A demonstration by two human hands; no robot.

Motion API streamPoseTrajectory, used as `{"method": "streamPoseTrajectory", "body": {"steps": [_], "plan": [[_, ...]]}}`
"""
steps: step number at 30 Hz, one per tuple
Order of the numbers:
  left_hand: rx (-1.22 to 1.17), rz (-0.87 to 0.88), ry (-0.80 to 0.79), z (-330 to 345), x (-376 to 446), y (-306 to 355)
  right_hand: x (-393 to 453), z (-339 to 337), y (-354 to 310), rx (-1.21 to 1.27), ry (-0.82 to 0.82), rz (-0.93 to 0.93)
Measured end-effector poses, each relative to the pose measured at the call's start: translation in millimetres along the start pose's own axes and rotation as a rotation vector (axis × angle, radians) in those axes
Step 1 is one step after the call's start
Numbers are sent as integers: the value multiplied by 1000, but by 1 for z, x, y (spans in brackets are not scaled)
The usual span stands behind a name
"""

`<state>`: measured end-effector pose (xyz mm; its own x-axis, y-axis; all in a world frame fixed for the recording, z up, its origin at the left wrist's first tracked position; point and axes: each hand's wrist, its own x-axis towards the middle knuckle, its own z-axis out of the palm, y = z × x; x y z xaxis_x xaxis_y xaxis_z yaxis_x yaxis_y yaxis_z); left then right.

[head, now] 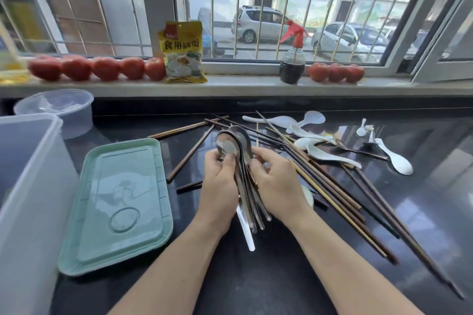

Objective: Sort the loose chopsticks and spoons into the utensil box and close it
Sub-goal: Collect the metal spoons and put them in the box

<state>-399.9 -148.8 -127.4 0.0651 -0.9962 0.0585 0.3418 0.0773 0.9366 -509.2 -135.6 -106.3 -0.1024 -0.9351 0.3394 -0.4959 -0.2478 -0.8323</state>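
Both hands hold a nested stack of metal spoons (pixel 234 142) above the dark counter, bowls pointing away, handles fanning toward me. My left hand (pixel 220 184) grips the stack from the left with the thumb on the top bowl. My right hand (pixel 277 183) holds its right side with curled fingers. Loose brown chopsticks (pixel 340 194) lie scattered to the right and behind the hands. Several white spoons (pixel 330 153) lie at the back right. The translucent utensil box (pixel 28 186) stands open at the left, its green lid (pixel 120 207) flat beside it.
A clear round container (pixel 58 107) sits at the back left. On the windowsill stand tomatoes (pixel 102 68), a yellow packet (pixel 183 52) and a spray bottle (pixel 293 64) of dark liquid. The black counter (pixel 268 276) runs under everything.
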Motion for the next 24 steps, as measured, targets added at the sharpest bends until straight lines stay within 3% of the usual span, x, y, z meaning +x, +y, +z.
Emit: {"method": "streamPoseTrajectory", "body": {"steps": [6, 12, 16, 19, 21, 24], "plan": [[-31, -83, -31, -2, 3, 4, 0, 2, 6, -16, -157, 37], [-126, -155, -33, -3, 4, 8, 0, -5, 6, 210, -319, 232], [-176, -154, -18, -4, 3, 9, -1, -6, -1, 271, -314, 259], [-203, -106, 47, -4, 4, 12, 1, -16, -6, 374, -322, 377], [-169, -42, 116, -4, 5, 12, 0, -23, -6, 349, -436, 403], [25, 103, 210, -7, 10, 6, -4, -19, -4, 170, -534, 305]]}}
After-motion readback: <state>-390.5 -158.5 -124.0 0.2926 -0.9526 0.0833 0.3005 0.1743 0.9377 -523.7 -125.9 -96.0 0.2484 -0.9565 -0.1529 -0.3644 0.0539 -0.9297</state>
